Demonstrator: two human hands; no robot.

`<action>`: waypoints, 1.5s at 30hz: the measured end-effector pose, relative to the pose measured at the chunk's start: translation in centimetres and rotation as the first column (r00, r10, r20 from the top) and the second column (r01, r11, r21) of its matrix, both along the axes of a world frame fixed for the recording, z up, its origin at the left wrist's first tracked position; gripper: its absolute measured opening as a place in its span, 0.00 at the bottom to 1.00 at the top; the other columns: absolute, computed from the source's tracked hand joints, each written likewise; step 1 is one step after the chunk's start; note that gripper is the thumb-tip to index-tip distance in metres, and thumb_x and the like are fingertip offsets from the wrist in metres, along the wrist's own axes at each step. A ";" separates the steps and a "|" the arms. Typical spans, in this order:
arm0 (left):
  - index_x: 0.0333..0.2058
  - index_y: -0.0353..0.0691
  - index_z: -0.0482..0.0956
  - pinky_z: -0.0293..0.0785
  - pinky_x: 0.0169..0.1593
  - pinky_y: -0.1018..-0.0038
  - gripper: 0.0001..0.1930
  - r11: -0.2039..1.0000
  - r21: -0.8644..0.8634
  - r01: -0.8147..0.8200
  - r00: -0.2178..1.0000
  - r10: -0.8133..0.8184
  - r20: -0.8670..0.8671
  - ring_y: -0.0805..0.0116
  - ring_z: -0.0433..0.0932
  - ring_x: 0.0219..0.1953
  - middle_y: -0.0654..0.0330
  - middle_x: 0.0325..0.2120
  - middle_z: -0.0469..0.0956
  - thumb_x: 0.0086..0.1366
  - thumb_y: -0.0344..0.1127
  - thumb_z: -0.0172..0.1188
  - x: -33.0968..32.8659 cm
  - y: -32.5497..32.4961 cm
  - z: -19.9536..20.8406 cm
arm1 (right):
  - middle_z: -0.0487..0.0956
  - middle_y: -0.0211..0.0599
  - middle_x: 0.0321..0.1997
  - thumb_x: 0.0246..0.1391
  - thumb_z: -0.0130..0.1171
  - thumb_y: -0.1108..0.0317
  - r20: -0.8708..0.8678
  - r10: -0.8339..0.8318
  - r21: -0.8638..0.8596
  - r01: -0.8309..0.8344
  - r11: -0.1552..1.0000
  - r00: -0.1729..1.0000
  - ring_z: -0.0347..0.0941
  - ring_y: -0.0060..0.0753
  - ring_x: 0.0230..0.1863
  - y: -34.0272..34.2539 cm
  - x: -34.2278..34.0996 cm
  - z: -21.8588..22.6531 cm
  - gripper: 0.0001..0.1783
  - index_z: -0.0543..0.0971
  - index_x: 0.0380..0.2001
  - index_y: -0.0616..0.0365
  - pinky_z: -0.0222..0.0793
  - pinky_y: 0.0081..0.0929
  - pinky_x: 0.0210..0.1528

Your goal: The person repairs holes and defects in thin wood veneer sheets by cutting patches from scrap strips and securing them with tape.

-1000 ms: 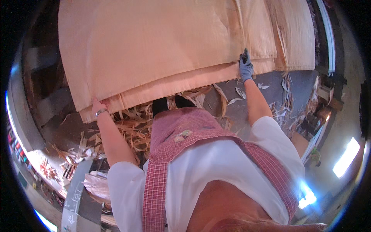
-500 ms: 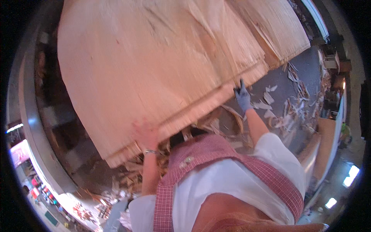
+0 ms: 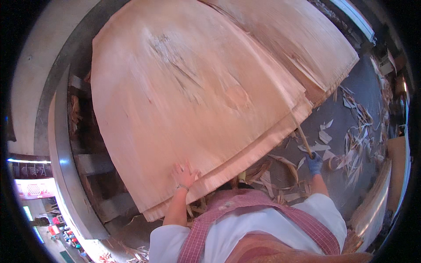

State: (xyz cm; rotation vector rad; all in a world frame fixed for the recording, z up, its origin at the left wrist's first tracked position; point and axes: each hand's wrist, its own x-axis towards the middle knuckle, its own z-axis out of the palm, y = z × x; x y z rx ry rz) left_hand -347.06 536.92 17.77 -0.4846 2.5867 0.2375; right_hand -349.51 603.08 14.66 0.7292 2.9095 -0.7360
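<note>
We see the left hand (image 3: 184,175) lying flat on the near edge of the top veneer sheet (image 3: 193,96), fingers spread apart and pressed to the wood, a thin bracelet at the wrist. The sheet is wide, pale orange-tan, thin as card, with a rounded far outline bent by the lens, a dark streaky patch up the middle and a smooth knot mark to the right. Beneath it we make out more sheets in a stack (image 3: 245,151), their frayed, fibrous edges stepping out toward us and to the right. Over on the right, the right hand (image 3: 314,163) wears a blue glove and its fingers are closed around a thin wooden strip (image 3: 301,133) that runs up to the stack's right edge. Below it the grey floor (image 3: 364,87) is littered with pale curled veneer scraps (image 3: 351,144). To the left, a curved grey metal frame (image 3: 66,184) borders the stack. Far down left, small bright pink and white signs (image 3: 33,188) glow, too blurred for us to tell more
</note>
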 end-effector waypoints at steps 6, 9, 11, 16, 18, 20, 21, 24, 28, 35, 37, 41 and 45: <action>0.66 0.59 0.55 0.44 0.64 0.40 0.41 1.000 0.022 0.019 0.999 -0.020 0.030 0.36 0.47 0.67 0.38 0.66 0.47 0.58 0.69 0.49 -1.1 -0.2 -0.2 | 0.77 0.51 0.25 0.49 0.62 0.53 -0.058 -0.025 0.325 0.042 0.945 0.998 0.74 0.53 0.27 8.6 -0.1 9.3 0.19 0.77 0.27 0.60 0.68 0.40 0.31; 0.64 0.58 0.60 0.49 0.63 0.42 0.37 0.996 0.072 0.048 0.990 -0.057 0.126 0.41 0.52 0.66 0.41 0.63 0.54 0.59 0.67 0.49 -2.2 -1.1 0.7 | 0.77 0.51 0.25 0.52 0.60 0.53 -0.122 0.046 0.395 0.006 0.919 0.991 0.75 0.53 0.27 8.9 -6.4 12.9 0.18 0.78 0.29 0.59 0.68 0.40 0.30; 0.62 0.53 0.63 0.52 0.62 0.44 0.35 0.997 0.072 0.007 0.981 -0.021 0.193 0.44 0.56 0.64 0.43 0.61 0.60 0.60 0.64 0.50 -2.4 -1.9 0.2 | 0.78 0.52 0.27 0.53 0.59 0.52 -0.189 0.127 0.330 -0.058 0.942 0.974 0.76 0.54 0.30 4.6 -13.4 14.6 0.18 0.79 0.32 0.57 0.68 0.41 0.31; 0.50 0.38 0.72 0.67 0.53 0.53 0.27 1.000 -0.026 0.001 0.907 -0.012 -0.421 0.46 0.70 0.52 0.45 0.47 0.73 0.59 0.52 0.58 -17.8 7.3 2.8 | 0.78 0.53 0.29 0.57 0.51 0.44 -0.141 0.261 0.214 -0.228 0.950 0.955 0.76 0.58 0.35 -5.2 -30.7 6.0 0.24 0.77 0.30 0.56 0.69 0.49 0.36; 0.49 0.37 0.72 0.69 0.50 0.55 0.26 0.997 0.038 -0.063 0.882 0.073 -0.465 0.45 0.73 0.47 0.45 0.47 0.75 0.60 0.53 0.57 -26.0 10.8 1.8 | 0.79 0.53 0.28 0.58 0.48 0.42 -0.092 0.351 0.055 -0.347 0.936 0.932 0.77 0.56 0.35 -9.9 -36.2 4.2 0.26 0.76 0.30 0.55 0.70 0.47 0.35; 0.50 0.33 0.70 0.68 0.52 0.56 0.33 0.938 0.276 -0.210 0.835 0.319 -0.448 0.42 0.73 0.50 0.42 0.48 0.74 0.57 0.58 0.58 -35.1 13.7 2.0 | 0.80 0.50 0.27 0.59 0.47 0.42 0.018 0.418 0.121 -0.417 0.901 0.908 0.78 0.55 0.34 -9.5 -38.5 -3.2 0.25 0.76 0.32 0.53 0.70 0.48 0.34; 0.51 0.31 0.69 0.68 0.53 0.57 0.35 0.946 0.251 -0.204 0.832 0.303 -0.464 0.43 0.72 0.51 0.41 0.50 0.73 0.57 0.59 0.58 -39.1 13.8 0.9 | 0.80 0.48 0.27 0.59 0.47 0.42 0.069 0.456 0.159 -0.461 0.873 0.887 0.78 0.54 0.33 -9.2 -39.7 -5.8 0.24 0.75 0.33 0.52 0.71 0.49 0.33; 0.56 0.25 0.62 0.70 0.54 0.59 0.46 0.940 0.006 -0.342 0.824 0.303 -0.478 0.45 0.72 0.52 0.36 0.53 0.69 0.54 0.63 0.59 -45.4 13.2 -2.6 | 0.81 0.46 0.26 0.60 0.46 0.42 0.204 0.476 0.099 -0.501 0.860 0.856 0.78 0.53 0.31 -11.0 -40.1 -7.2 0.23 0.74 0.34 0.50 0.71 0.50 0.32; 0.49 0.27 0.70 0.73 0.49 0.60 0.36 0.916 0.058 -0.397 0.885 0.399 -0.240 0.47 0.77 0.46 0.39 0.45 0.75 0.53 0.55 0.63 -50.4 14.7 -3.4 | 0.79 0.47 0.24 0.60 0.46 0.43 0.151 0.453 0.092 -0.469 0.878 0.878 0.77 0.55 0.28 -9.9 -40.1 -8.0 0.23 0.73 0.30 0.52 0.70 0.49 0.30; 0.43 0.35 0.76 0.75 0.44 0.66 0.19 0.492 0.723 -0.485 0.492 0.837 -0.239 0.61 0.80 0.40 0.55 0.39 0.81 0.58 0.43 0.61 -48.3 9.7 -4.9 | 0.79 0.47 0.22 0.60 0.45 0.42 0.142 0.478 0.084 -0.492 0.866 0.867 0.77 0.55 0.26 -10.0 -40.6 -8.2 0.23 0.72 0.29 0.51 0.70 0.51 0.28; 0.44 0.37 0.75 0.74 0.41 0.69 0.18 0.084 0.939 -0.334 0.283 0.959 0.014 0.65 0.78 0.38 0.60 0.38 0.79 0.61 0.42 0.58 -47.4 8.3 -4.4 | 0.79 0.47 0.21 0.60 0.45 0.42 0.142 0.474 0.087 -0.488 0.869 0.869 0.77 0.55 0.25 -10.0 -40.8 -8.2 0.23 0.72 0.29 0.51 0.70 0.51 0.27; 0.47 0.35 0.73 0.71 0.35 0.75 0.21 -0.354 0.933 -0.064 0.364 0.862 0.352 0.70 0.73 0.32 0.64 0.32 0.75 0.67 0.49 0.50 -45.2 9.2 0.9 | 0.79 0.48 0.22 0.61 0.45 0.43 0.116 0.456 0.085 -0.467 0.880 0.882 0.77 0.56 0.25 -9.6 -40.5 -8.6 0.23 0.72 0.30 0.52 0.70 0.52 0.27; 0.50 0.40 0.70 0.71 0.36 0.73 0.25 -0.254 0.967 -0.006 0.540 0.813 0.217 0.71 0.70 0.28 0.65 0.28 0.71 0.65 0.56 0.52 -40.2 8.1 1.5 | 0.79 0.49 0.22 0.60 0.45 0.44 0.106 0.474 0.081 -0.483 0.872 0.874 0.77 0.57 0.25 -9.6 -40.4 -8.8 0.23 0.73 0.32 0.53 0.70 0.52 0.27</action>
